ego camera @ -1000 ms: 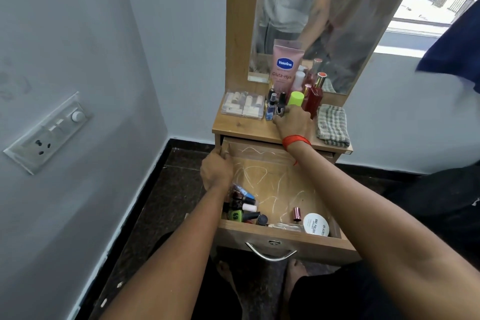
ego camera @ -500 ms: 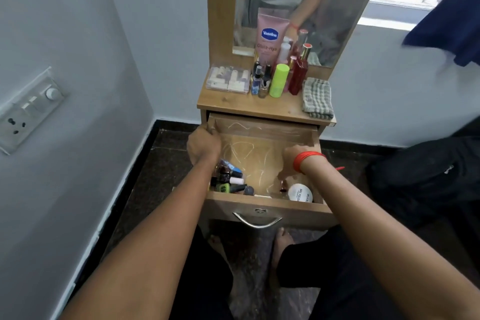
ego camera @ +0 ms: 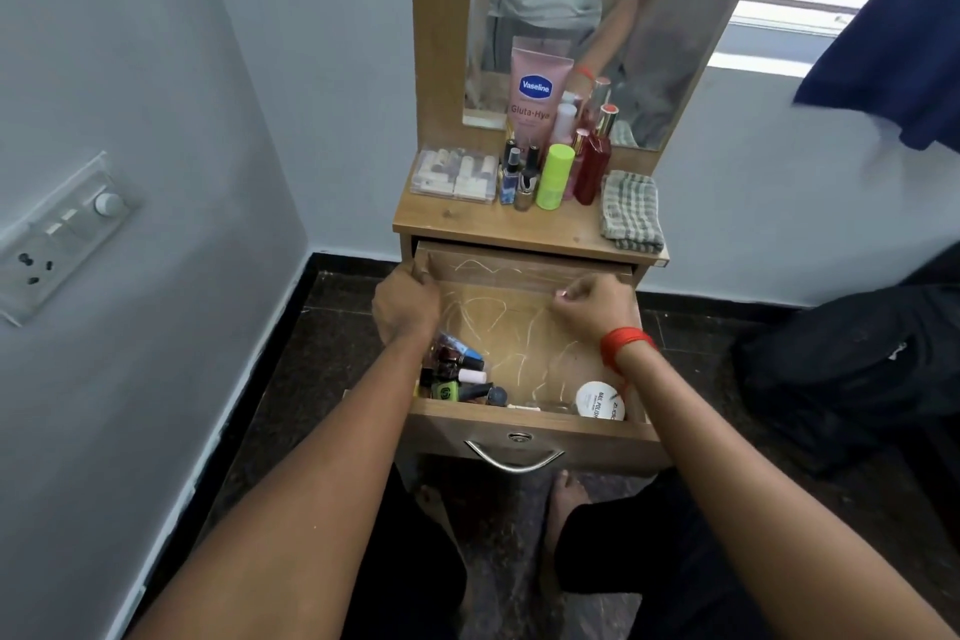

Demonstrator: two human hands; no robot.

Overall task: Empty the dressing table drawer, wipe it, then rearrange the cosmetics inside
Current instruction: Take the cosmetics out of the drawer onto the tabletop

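The drawer (ego camera: 571, 437) stands pulled out under the tabletop (ego camera: 467, 224). In it, small bottles (ego camera: 457, 377) heap in the near left corner, a round tub (ego camera: 598, 399) near right. On top: a case (ego camera: 453, 173) left, standing bottles (ego camera: 556, 177) middle (a tube (ego camera: 535, 94) behind them, against the mirror (ego camera: 675, 16)), a folded cloth (ego camera: 631, 212) right.
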